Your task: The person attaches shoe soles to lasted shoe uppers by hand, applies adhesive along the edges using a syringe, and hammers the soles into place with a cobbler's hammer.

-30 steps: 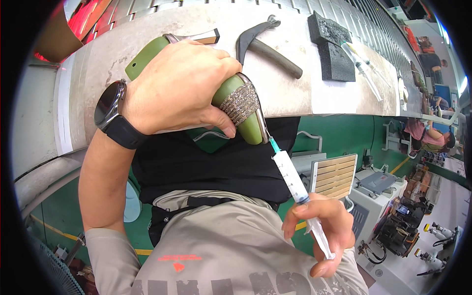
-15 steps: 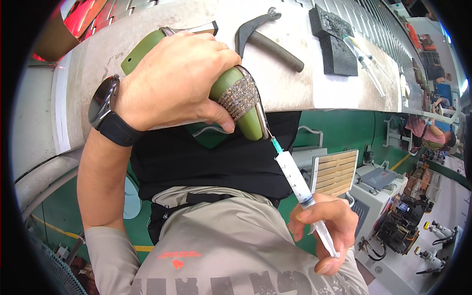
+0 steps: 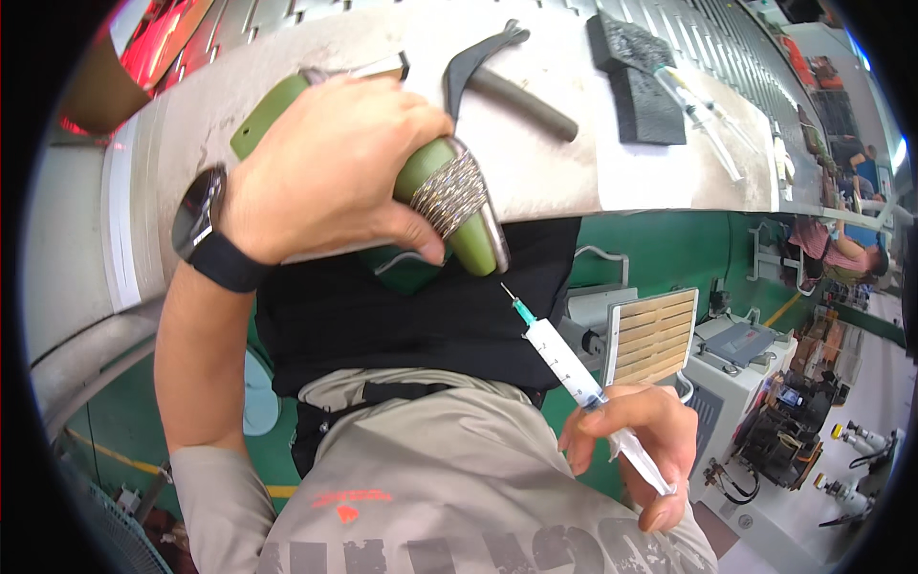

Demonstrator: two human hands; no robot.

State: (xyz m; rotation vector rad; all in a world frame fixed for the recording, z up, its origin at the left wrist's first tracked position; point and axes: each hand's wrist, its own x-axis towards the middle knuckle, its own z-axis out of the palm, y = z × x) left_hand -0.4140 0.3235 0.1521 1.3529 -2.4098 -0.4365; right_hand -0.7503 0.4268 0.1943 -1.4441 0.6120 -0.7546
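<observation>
My left hand (image 3: 330, 172), with a watch on its wrist, is closed around a green shoe last (image 3: 473, 246) at the bench's front edge. A glittery woven strap (image 3: 449, 194) wraps the last, and a thin sole runs along its right side. My palm hides the last's middle. Lower right, my right hand (image 3: 650, 430) grips a syringe (image 3: 562, 362) of white fluid by its barrel end, thumb at the plunger. The syringe's needle, on a green hub, points up-left. A small gap separates its tip from the toe of the last.
On the pale bench (image 3: 545, 177) lie a hammer (image 3: 526, 100) and black foam blocks (image 3: 650, 105) with other syringes (image 3: 703, 124) beside them. A slatted wooden seat (image 3: 653, 335) stands to the right, near grey machinery (image 3: 741, 344). People sit at work far right.
The needle tip has come away from the sole edge at the toe. My left hand and the shoe last have shifted slightly left.
</observation>
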